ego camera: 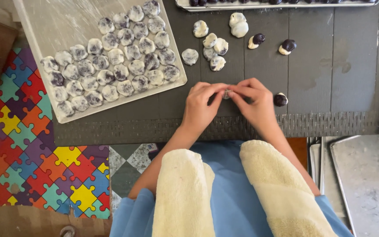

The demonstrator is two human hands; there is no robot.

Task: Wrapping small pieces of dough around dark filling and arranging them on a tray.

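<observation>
1. Where the two hands meet at the middle of the frame, the left hand (199, 106) and right hand (255, 103) both pinch one small dough piece (227, 93); each grip is closed on it, fingertips together around it. Most of the piece is hidden by the fingers.
2. Hands rest over a dark grey counter (321, 74) with a woven-textured front edge.
3. Just right of the right hand lies a dark filling ball (280, 100), apart from the fingers.
4. Upper centre of the frame: a loose cluster of pale dough pieces (213, 46), some flecked dark, plus two pale pieces topped with dark balls (272, 43) further right.
5. Upper left: a floured metal tray (53, 22), tilted in the frame, carries many rounded, speckled dough balls (119, 66) packed close in rows.
6. Top edge: another tray (259, 5) with dark balls, mostly cut off.
7. Lower left: a bright puzzle-pattern floor mat (31, 145).
8. Bottom centre: cream towels (185, 193) lie over a blue garment.
</observation>
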